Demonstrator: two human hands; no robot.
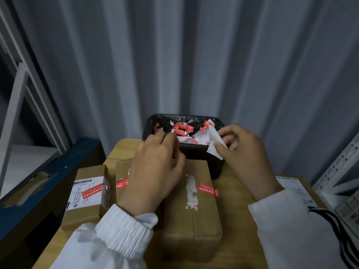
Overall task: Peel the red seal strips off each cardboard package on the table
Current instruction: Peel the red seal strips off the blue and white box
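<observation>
The middle package (194,220) lay with its long axis running from the table's (236,184) near edge toward the far edge. One red seal strip (208,189) crossed its top near the right side, slanting slightly, beside a torn white patch. The right hand (250,162) pinched a white paper scrap (212,135) over the black bin (202,154) at the far edge, which held red and white scraps. The left hand (155,171) hovered at the bin's rim with its fingertips bunched; whether it held anything I could not tell. A left package (85,210) near the left edge bore a slanted red strip (92,192) over its label. The wooden table stood before a grey curtain (194,55), with metal shelving (19,94) to the left. Sleeves hid part of the packages.
</observation>
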